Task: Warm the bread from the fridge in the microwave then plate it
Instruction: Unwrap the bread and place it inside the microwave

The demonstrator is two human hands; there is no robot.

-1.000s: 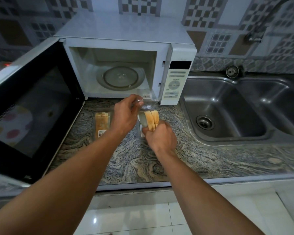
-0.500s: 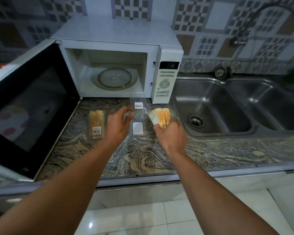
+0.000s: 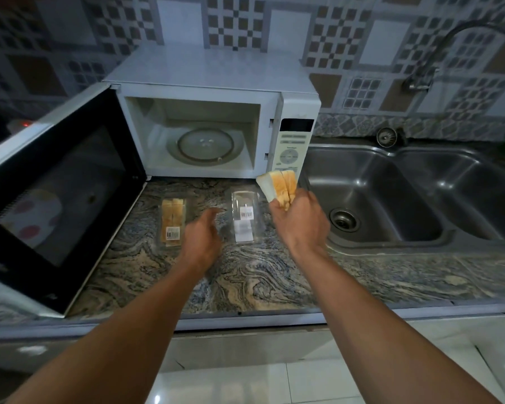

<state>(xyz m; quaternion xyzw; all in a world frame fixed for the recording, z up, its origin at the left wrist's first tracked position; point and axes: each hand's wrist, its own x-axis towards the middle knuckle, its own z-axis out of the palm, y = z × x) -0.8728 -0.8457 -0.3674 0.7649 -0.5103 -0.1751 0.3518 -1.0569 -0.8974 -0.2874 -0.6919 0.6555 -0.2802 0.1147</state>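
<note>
Gripping bread slices (image 3: 280, 185), the right hand (image 3: 299, 220) hides their lower ends; left hand (image 3: 201, 237), blurred, hovers loosely spread, empty.

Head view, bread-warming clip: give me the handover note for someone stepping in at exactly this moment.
Right hand grips the bread slices, raised near the control panel of the microwave.
Left hand is open and holds nothing, above the counter between two packs.
The empty clear pack lies on the counter; a second pack to its left has bread inside.
The microwave door is open and the turntable is bare.
Done: slices unpacked, door opened.
Left: set the slices on the turntable, shut the door, heat, then plate. No plate is in view.
</note>
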